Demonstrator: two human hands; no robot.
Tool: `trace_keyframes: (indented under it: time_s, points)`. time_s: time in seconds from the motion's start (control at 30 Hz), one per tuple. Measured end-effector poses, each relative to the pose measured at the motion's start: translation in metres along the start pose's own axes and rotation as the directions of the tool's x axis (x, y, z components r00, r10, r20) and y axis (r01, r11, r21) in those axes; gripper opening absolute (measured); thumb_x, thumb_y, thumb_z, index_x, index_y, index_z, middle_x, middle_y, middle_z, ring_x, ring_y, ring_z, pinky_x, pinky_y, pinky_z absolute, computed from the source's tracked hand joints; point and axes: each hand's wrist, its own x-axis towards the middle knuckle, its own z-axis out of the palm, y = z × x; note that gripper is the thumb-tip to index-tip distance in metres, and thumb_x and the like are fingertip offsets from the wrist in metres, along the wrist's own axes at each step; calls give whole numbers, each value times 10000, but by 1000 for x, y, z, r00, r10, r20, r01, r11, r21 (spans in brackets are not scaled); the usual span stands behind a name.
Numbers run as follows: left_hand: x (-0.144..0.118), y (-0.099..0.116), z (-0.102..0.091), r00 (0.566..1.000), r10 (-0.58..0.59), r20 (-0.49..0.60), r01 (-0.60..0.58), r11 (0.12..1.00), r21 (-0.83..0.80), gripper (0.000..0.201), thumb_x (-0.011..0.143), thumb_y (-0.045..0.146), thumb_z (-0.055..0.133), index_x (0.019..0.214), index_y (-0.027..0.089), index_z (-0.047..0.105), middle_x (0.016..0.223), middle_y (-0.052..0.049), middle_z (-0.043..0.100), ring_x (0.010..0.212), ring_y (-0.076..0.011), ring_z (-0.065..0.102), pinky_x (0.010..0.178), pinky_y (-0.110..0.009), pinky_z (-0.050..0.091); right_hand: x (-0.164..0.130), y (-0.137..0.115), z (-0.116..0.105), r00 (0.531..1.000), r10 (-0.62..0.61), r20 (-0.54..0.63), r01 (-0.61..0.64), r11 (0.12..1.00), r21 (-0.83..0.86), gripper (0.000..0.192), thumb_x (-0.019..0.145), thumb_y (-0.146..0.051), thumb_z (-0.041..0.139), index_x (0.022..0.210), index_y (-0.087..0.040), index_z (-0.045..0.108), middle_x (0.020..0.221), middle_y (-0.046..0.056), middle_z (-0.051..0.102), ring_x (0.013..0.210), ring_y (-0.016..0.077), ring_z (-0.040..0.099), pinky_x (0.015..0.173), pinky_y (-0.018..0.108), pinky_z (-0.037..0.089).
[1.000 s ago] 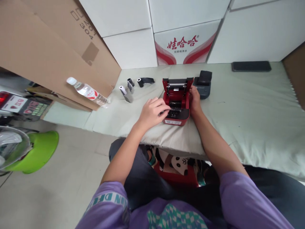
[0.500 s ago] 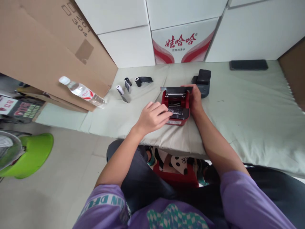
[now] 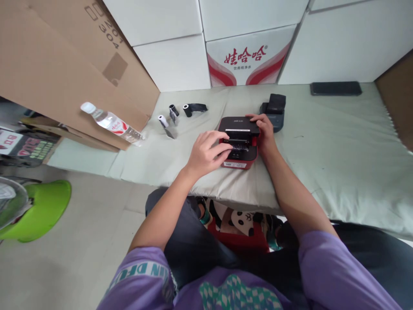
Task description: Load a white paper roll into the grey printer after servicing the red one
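Observation:
A small red printer [image 3: 240, 160] with a black lid [image 3: 238, 126] sits on the pale cloth-covered table [image 3: 338, 146] in front of me. The lid is lowered almost flat over the body. My left hand [image 3: 206, 153] rests at the printer's front left, fingers reaching into the gap under the lid. My right hand [image 3: 264, 131] presses on the lid's right edge and grips that side of the printer.
A dark grey printer [image 3: 274, 110] stands just behind the red one. Three small rolls [image 3: 172, 114] lie to the left, a water bottle [image 3: 111, 122] by a leaning cardboard sheet [image 3: 64, 64]. A black phone [image 3: 335, 88] lies far right; white boxes [image 3: 245, 56] line the back.
The printer's lid, upright a second ago, has swung down nearly closed under my right hand. My left hand has stayed at the front.

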Motion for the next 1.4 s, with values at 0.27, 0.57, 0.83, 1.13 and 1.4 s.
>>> trace_keyframes:
  time_s: [0.27,0.57,0.83,1.13,1.4]
  points:
    - [-1,-5,7,997,-80,-14,78,993,-90,232,1074,378,570,1161,243,738,1330,-106,760,1250,-256,699,1112,-455,521,0,2,-6,992,88,95,-88,996,-4,668,646,-728,830,1155,-333,655,1240,56,806,1233,350,722,1038,506,587]
    - [0,-15,16,939,-281,199,312,939,-145,621,1016,326,628,1603,199,470,1524,-145,708,1486,-289,608,1252,-503,492,2,2,-8,976,173,129,-157,980,-120,769,636,-751,759,1267,-340,604,1356,79,769,1259,381,712,1054,552,585]
    - [6,-15,13,917,-293,271,333,936,-114,284,1042,310,616,1280,225,745,1553,-85,708,1474,-281,607,1260,-507,487,3,8,-13,957,255,136,-246,966,-81,718,609,-613,764,1251,-314,646,1206,59,779,1152,353,724,1020,519,609]
    - [15,1,5,877,-353,326,377,926,-10,252,1055,307,611,1223,215,776,1530,-96,721,1429,-303,661,1192,-511,519,-3,2,-10,962,226,154,-222,974,-40,610,620,-549,774,1177,-316,688,1139,32,796,1129,327,722,1012,473,600]
    - [3,-4,12,885,-353,303,408,902,-141,343,1037,329,644,1346,224,747,1625,-94,652,1504,-280,623,1287,-520,503,-4,4,-11,963,221,153,-215,975,-52,588,630,-572,761,1155,-319,681,1106,37,768,1074,322,709,997,490,597]
